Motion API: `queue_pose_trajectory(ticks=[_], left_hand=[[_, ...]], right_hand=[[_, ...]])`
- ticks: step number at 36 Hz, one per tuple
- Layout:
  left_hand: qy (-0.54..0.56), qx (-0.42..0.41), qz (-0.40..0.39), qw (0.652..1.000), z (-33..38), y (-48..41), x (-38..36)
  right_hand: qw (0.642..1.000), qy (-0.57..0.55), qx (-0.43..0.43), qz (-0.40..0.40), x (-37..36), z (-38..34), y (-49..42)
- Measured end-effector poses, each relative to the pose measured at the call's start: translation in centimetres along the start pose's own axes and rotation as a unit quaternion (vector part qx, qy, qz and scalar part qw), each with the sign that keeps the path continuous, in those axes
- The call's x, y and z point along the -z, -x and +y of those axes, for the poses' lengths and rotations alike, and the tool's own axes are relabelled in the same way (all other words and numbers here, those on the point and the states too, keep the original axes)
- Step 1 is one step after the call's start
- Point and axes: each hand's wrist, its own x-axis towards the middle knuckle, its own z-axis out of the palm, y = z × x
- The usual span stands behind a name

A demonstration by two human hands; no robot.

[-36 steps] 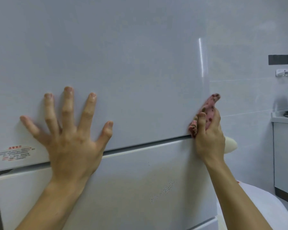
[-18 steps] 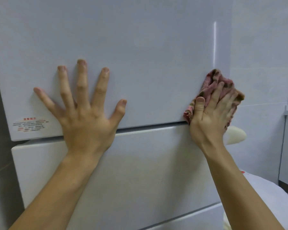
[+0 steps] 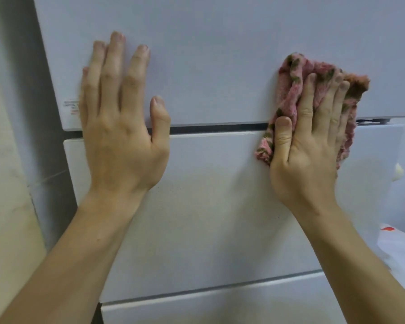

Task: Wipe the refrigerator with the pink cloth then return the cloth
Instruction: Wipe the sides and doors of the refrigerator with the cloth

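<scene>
- Right hand (image 3: 306,148) presses crumpled pink patterned cloth (image 3: 290,90), fingers flat, across the door seam of the white refrigerator (image 3: 220,66), near its right edge.
- Left hand (image 3: 119,136), flat and empty, braces the left edge.
- Even pressure, overlapping strokes advised.

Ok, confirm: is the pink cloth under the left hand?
No, the right hand presses the pink cloth; the left hand lies flat on the refrigerator.
</scene>
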Motion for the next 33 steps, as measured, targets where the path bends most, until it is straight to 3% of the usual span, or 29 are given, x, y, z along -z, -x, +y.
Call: queue_pose_trajectory(ticks=[15,28,33], left_hand=[[-0.058,-0.012,-0.020,0.998,-3.2,3.6,2.2],[-0.104,0.065,-0.001,0.992,-11.2,5.0,6.2],[-0.097,0.026,-0.047,0.994,-14.1,6.1,6.2]], right_hand=[[1.000,0.011,0.022,-0.007,-2.1,-5.7,3.2],[0.977,-0.022,0.200,-0.065,-4.5,-13.3,8.0],[0.963,-0.014,0.259,-0.075,-6.8,-19.0,8.4]])
